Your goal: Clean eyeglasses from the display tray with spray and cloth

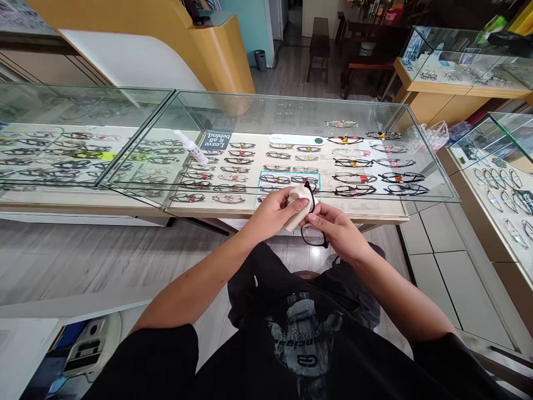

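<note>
Black-framed eyeglasses are held between my two hands, just past the front edge of a glass display case. A cream cleaning cloth is pinched in my left hand and wrapped over one lens, which it hides. My right hand grips the frame near its middle with closed fingers. The other lens hangs below that hand and looks covered in droplets or speckles. On the case's glass top, left of my hands, lies a white spray bottle.
Rows of eyeglass frames lie inside the case under the glass. A dark sign stands among them. More glass cases are at the right. Behind are a dark bench and a small bin.
</note>
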`<state>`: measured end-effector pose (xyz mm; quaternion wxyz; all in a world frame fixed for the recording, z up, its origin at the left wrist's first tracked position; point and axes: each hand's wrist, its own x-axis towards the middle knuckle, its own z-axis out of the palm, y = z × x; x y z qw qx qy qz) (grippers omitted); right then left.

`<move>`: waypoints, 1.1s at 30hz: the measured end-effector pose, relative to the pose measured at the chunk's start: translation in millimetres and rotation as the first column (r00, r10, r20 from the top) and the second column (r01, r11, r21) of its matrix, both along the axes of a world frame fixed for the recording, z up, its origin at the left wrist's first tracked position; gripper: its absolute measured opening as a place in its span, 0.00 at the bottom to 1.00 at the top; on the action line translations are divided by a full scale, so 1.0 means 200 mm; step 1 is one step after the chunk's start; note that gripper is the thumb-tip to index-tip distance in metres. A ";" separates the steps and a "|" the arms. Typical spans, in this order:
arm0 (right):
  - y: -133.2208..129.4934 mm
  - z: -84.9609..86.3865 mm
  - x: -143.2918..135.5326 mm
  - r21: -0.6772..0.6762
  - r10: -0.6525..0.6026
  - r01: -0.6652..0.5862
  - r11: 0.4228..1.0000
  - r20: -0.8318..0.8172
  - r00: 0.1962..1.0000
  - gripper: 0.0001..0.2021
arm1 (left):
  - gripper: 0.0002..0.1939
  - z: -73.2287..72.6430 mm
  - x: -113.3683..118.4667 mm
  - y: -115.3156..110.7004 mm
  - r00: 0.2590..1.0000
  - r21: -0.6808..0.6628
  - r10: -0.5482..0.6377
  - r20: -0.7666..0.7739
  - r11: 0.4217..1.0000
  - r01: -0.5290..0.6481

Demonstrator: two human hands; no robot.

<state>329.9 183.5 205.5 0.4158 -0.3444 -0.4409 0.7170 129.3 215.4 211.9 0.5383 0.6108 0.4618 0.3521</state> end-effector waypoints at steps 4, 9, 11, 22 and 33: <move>0.02 -0.02 -0.01 -0.089 0.009 -0.011 0.996 -0.027 1.000 0.16 | 0.28 -0.04 0.00 0.02 0.966 -0.212 -0.010 0.259 0.975 0.067; 0.07 -0.02 -0.02 -0.126 0.070 -0.076 0.989 -0.053 0.996 0.17 | 0.28 -0.04 0.00 0.05 0.912 -0.293 -0.069 0.404 0.935 0.201; 0.08 -0.02 -0.03 -0.098 0.082 -0.086 0.991 -0.040 0.996 0.18 | 0.28 -0.04 0.01 0.05 0.906 -0.274 -0.061 0.418 0.943 0.189; 0.07 -0.05 -0.02 -0.148 0.098 -0.105 0.983 -0.056 0.994 0.15 | 0.32 -0.12 0.03 0.08 0.924 -0.250 0.061 0.379 0.968 0.039; 0.12 -0.07 0.04 -0.007 0.069 -0.068 0.998 0.047 0.997 0.18 | 0.29 -0.18 0.08 0.07 0.889 -0.130 0.006 0.458 0.990 0.060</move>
